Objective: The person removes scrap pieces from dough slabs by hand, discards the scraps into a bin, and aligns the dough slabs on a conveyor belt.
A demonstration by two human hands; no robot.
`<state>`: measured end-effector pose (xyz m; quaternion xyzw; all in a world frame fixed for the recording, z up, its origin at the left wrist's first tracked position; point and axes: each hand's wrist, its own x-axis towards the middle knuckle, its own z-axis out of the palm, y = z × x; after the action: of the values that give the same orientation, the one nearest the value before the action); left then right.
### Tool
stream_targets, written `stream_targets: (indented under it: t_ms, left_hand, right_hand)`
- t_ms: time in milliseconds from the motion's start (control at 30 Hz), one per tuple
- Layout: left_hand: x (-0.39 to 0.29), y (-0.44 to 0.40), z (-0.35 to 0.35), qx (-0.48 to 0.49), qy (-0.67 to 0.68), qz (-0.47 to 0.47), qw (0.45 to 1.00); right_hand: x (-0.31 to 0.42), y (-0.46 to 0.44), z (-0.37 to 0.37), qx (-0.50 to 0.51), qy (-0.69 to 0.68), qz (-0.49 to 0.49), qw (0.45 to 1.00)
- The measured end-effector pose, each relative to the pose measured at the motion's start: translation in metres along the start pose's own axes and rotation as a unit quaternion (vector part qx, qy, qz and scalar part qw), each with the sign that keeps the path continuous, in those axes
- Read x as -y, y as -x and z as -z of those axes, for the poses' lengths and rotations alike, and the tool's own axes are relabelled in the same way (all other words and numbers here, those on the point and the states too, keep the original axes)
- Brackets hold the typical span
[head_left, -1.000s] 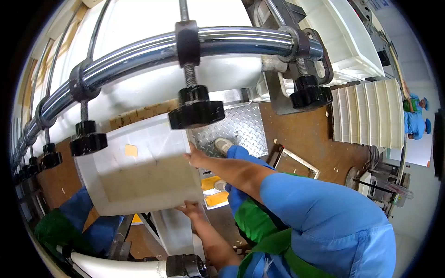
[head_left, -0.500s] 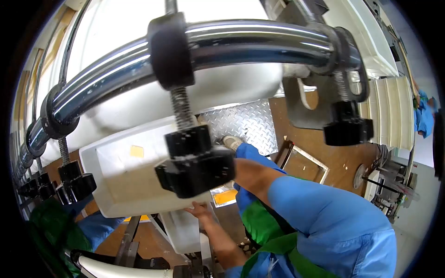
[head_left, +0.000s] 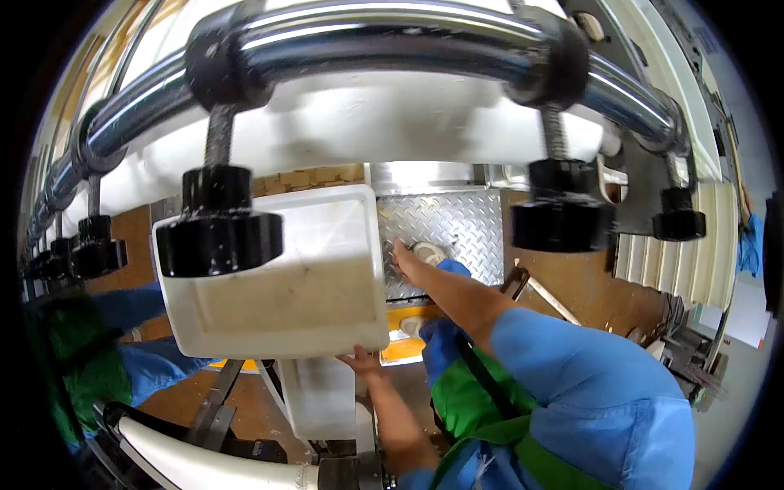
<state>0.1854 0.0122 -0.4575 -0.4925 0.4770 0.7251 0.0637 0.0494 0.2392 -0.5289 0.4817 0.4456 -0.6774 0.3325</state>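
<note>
A white plastic tub fills the lower middle left, its rim level. At its near right corner my left hand rests against the rim, fingers spread. Past the tub's right side is my right hand, its fingers stretched out with a small gap to the rim. I see nothing in that hand. A black knob covers the tub's far left part, so some of the inside is hidden. Light smears show on the tub floor.
Overhead runs a chrome bar with several black knobs on threaded rods, in front of a white roller. A diamond-plate step lies right of the tub. Below stands a white narrow bin. Another person's blue sleeve shows at left.
My view has shifted, and the tub now appears squarer and farther right. My right hand has come out from behind a knob. The yellow piece seen in the tub is out of sight.
</note>
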Motion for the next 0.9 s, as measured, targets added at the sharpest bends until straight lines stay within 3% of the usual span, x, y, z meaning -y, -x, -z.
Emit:
stream_targets:
  t_ms: [67,167,233,367,433,567,633,900]
  left_hand:
    - [0.006,-0.008,0.008,0.004,0.017,0.012,1.0]
    - [0.012,-0.016,0.004,0.028,-0.005,-0.046,0.999]
    - [0.006,-0.008,0.006,0.008,-0.019,0.01,1.0]
    - [0.015,-0.03,0.034,0.036,0.034,0.088,0.995]
    - [0.009,-0.023,0.02,0.011,0.037,0.048,0.998]
    - [-0.003,-0.025,0.012,0.004,0.038,0.115,0.993]
    - [0.004,-0.028,0.015,-0.003,-0.028,0.027,0.999]
    - [-0.003,-0.014,0.018,0.012,-0.081,0.02,0.996]
  right_hand:
    - [-0.01,-0.015,-0.009,0.046,0.031,-0.006,0.998]
    - [-0.003,-0.026,-0.036,0.107,0.045,-0.02,0.993]
    - [-0.002,-0.026,-0.041,0.12,0.05,-0.032,0.991]
    - [-0.004,-0.009,-0.031,0.091,0.057,-0.038,0.994]
    - [-0.009,0.005,-0.024,0.056,0.067,-0.037,0.995]
    - [-0.03,0.014,-0.014,-0.009,0.115,0.026,0.993]
    - [-0.036,0.015,-0.011,-0.028,0.132,0.04,0.99]
    - [-0.027,-0.027,-0.039,0.03,0.136,0.061,0.988]
